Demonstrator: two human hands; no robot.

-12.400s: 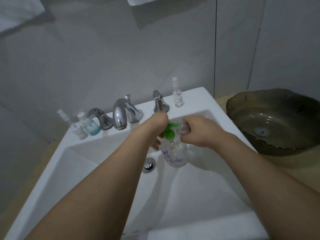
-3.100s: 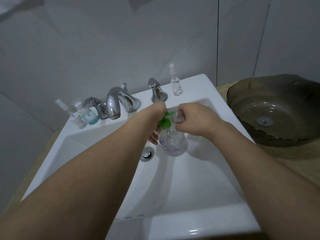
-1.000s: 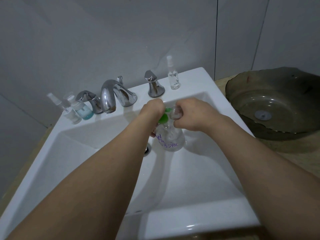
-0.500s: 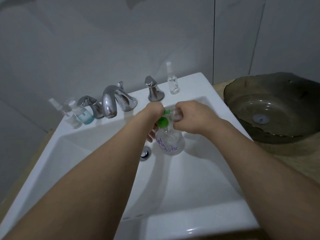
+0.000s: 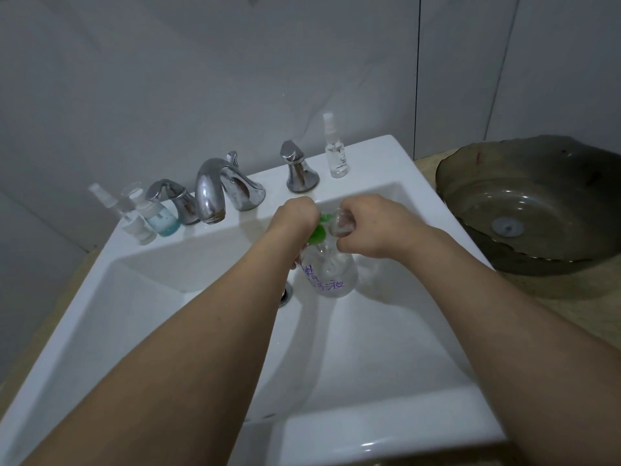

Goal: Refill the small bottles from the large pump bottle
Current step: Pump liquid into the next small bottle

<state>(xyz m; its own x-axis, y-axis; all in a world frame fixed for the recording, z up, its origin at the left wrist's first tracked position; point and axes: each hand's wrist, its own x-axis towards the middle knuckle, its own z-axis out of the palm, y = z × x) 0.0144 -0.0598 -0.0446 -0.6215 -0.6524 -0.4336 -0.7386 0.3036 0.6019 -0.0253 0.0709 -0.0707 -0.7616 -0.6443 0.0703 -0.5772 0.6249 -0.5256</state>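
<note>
Frame centre, over the white sink (image 5: pixel 386 338): left hand (image 5: pixel 295 218) wraps the green pump head (image 5: pixel 317 234) of the large clear pump bottle (image 5: pixel 331 275). Right hand (image 5: pixel 373 228) grips a small clear bottle (image 5: pixel 342 222) touching the pump. Spray bottle (image 5: pixel 334 149) on rim upper centre; two more small bottles (image 5: pixel 148 216) at left by the faucet (image 5: pixel 215 190).

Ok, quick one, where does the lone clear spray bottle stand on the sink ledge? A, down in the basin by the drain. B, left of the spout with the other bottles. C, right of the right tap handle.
C: the clear spray bottle stands alone on the sink ledge, just right of the right tap handle.
</note>
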